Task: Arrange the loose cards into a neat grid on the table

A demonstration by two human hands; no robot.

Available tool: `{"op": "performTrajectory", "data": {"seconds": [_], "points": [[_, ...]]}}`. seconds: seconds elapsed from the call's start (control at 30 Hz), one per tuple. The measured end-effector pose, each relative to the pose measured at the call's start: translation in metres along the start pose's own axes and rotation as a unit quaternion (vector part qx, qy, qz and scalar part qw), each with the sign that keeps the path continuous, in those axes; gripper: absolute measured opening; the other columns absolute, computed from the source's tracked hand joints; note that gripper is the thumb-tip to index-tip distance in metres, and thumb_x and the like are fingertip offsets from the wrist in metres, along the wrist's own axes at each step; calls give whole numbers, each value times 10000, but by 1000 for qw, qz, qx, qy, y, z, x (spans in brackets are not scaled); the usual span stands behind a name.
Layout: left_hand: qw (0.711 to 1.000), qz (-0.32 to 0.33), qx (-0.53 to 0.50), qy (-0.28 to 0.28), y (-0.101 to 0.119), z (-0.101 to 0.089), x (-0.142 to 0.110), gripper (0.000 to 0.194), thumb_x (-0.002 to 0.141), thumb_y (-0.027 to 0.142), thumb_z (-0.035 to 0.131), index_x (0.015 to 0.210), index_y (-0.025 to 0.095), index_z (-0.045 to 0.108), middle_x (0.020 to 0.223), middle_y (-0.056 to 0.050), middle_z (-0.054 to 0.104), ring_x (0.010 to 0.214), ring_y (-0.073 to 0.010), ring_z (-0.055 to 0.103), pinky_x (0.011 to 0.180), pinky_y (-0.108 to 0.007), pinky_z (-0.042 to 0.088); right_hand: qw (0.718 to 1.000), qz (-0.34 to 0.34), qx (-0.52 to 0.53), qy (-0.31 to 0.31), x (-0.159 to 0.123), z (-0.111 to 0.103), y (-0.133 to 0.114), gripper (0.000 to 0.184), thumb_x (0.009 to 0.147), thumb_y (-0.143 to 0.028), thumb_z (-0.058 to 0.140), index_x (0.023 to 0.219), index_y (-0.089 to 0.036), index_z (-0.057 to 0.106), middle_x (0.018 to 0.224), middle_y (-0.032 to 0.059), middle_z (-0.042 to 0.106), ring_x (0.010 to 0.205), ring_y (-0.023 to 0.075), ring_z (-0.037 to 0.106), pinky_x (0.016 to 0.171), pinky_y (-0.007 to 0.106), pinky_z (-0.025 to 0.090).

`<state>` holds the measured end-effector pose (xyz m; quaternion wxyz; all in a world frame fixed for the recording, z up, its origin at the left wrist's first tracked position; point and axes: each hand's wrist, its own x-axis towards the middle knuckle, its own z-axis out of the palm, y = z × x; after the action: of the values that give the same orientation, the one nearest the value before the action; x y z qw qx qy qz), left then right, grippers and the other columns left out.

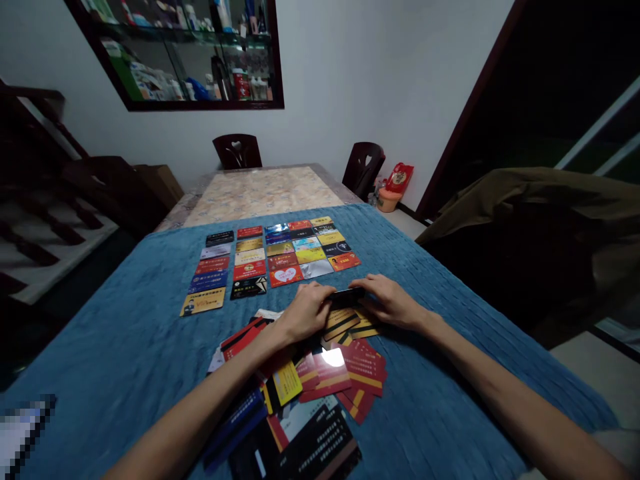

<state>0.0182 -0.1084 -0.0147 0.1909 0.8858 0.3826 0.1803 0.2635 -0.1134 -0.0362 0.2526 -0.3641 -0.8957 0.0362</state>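
Note:
Between my two hands is a dark card (346, 298), pinched at its left end by my left hand (311, 310) and at its right end by my right hand (390, 301). Both hands are just above a loose heap of cards. In the heap lie gold cards (341, 325), dark red cards (363, 363), a yellow card (287, 382), blue cards (235, 423) and a large black card (320, 443). My left forearm hides part of the heap. Beyond my hands, cards lie face up in columns, among them a white-heart card (287, 275) and a black card (249, 287).
A blue cloth (125, 320) covers the near table, and a patterned tabletop (265, 190) continues behind it. Dark chairs (237, 152) stand at the far end. A pixelated device (23, 430) is at the lower left. Brown fabric (540, 193) hangs over something on the right.

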Motion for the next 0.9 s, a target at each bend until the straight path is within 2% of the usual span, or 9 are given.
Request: {"op": "performTrajectory", "data": {"seconds": [0.33, 0.5, 0.9], "points": [[1000, -5, 13, -10, -1, 1, 0, 293, 887, 121, 483, 1098, 174, 679, 1038, -96, 721, 1034, -240, 616, 945, -398, 438, 999, -23, -24, 11, -1, 4, 2, 331, 904, -151, 522, 1229, -167, 582, 1011, 121, 691, 907, 236, 613, 786, 374, 479], [1000, -5, 23, -3, -3, 3, 0, 295, 892, 129, 476, 1098, 168, 684, 1047, -107, 718, 1040, -256, 618, 945, -410, 439, 998, -39, -41, 37, -2, 7, 2, 377, 916, -168, 526, 1292, -174, 546, 1041, 126, 672, 939, 251, 616, 793, 389, 504], [999, -22, 28, 6, -3, 0, 0, 293, 873, 120, 504, 1093, 167, 693, 1022, -101, 726, 1036, -255, 636, 960, -405, 461, 992, -55, -99, 55, -3, 14, 3, 480, 879, -148, 557, 1352, -174, 482, 1127, 151, 635, 1010, 277, 605, 830, 416, 523]]}}
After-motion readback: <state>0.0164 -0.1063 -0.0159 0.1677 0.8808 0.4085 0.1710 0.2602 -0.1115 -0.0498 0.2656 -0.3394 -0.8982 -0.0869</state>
